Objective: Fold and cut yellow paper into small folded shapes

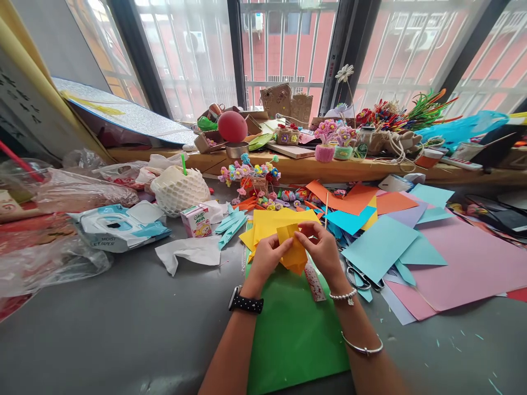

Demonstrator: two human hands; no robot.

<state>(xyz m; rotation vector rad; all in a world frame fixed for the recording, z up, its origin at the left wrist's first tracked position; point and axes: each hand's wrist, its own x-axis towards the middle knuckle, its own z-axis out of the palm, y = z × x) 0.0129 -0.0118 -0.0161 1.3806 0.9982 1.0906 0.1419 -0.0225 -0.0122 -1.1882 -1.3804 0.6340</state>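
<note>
Between my two hands is a folded piece of yellow paper [295, 257], raised over the far end of a green mat [296, 334]. My left hand [267, 257] pinches its left edge between thumb and fingers. At the upper right edge, my right hand [320, 249] grips the same paper with thumb and fingertips. Behind it lie yellow sheets [272, 219], partly hidden by the folded piece and my hands. A patterned strip that looks like a ruler [315, 282] rests on the mat beside my right wrist.
Scissors [359, 278] lie right of the mat, near blue sheets [381, 247] and a large pink sheet [473, 263]. To the left are a white tissue [189, 253], a small box [196, 221] and a wet wipes pack [119, 227]. Craft flowers [251, 175] stand behind.
</note>
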